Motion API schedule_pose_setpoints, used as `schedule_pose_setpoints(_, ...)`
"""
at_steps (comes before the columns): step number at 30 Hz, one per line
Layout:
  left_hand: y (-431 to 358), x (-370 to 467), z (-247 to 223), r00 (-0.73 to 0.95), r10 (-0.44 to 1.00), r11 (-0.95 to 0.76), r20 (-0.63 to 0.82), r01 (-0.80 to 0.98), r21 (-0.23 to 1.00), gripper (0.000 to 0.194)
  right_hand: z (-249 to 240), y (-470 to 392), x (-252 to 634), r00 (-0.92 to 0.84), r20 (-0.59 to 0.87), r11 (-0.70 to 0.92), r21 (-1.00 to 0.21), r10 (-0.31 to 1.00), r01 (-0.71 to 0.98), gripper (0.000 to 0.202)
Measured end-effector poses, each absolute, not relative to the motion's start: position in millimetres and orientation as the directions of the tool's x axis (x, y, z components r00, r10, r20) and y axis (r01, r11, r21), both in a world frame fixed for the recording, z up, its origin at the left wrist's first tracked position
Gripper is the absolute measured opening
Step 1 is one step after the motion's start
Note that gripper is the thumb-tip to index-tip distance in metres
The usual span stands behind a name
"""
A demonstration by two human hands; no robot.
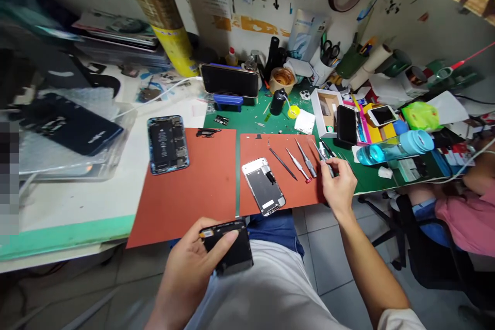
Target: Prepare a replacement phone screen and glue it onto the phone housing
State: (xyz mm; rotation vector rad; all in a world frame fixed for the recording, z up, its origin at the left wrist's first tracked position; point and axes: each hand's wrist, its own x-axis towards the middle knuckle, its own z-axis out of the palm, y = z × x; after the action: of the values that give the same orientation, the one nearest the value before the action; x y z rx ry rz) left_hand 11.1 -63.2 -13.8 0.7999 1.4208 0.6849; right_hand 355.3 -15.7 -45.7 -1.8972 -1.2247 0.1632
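Note:
My left hand (193, 258) grips a black phone screen assembly (232, 250) close to my lap, thumb laid across its face. Over the right end of the red-brown mat, my right hand (339, 183) pinches slim silver tweezers (323, 152). Left of those fingers lie a grey screwdriver (306, 159), a red-ended screwdriver (297, 165) and a dark pry stick (283, 163). A detached phone screen (265, 185) rests on the mat, its metal back up. Farther left is an opened blue phone body (168, 144), with battery and board exposed.
A phone (230, 80) leans on a blue stand at the back, near a tall spray can (160, 15). A blue water bottle (396, 147) lies at the right among phones and boxes. Another person in a pink top (467, 216) sits at the far right.

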Motion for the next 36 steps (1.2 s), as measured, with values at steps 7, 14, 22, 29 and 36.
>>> schedule_pose_setpoints(7, -60, 26, -7, 0.047, 0.983, 0.17, -0.178, 0.144, 0.975, 0.025, -67, 16, 354, 0.353, 0.358, -0.102, -0.562, 0.864, 0.821, 0.023)
schedule_pose_setpoints(14, -62, 25, -7, 0.121, 0.991, 0.043, -0.052, 0.078, 0.996, 0.014, -18, -32, 307, 0.125, 0.372, 0.144, -0.617, 0.92, 0.773, 0.023)
schedule_pose_setpoints(22, -60, 27, -6, 0.152, 0.984, -0.098, 0.097, -0.001, 0.995, 0.009, 8, -74, 225, -0.12, 0.333, 0.354, -0.894, 0.935, 0.276, 0.019)
schedule_pose_setpoints(29, -61, 27, -4, 0.14, 0.978, -0.156, 0.155, -0.006, 0.988, 0.01, 11, -71, 220, -0.067, 0.403, 0.406, -0.875, 0.913, 0.265, 0.021)
schedule_pose_setpoints(36, -62, 28, -4, 0.144, 0.974, -0.18, 0.176, 0.016, 0.984, 0.018, 13, -71, 219, -0.068, 0.401, 0.403, -0.868, 0.914, 0.289, 0.021)
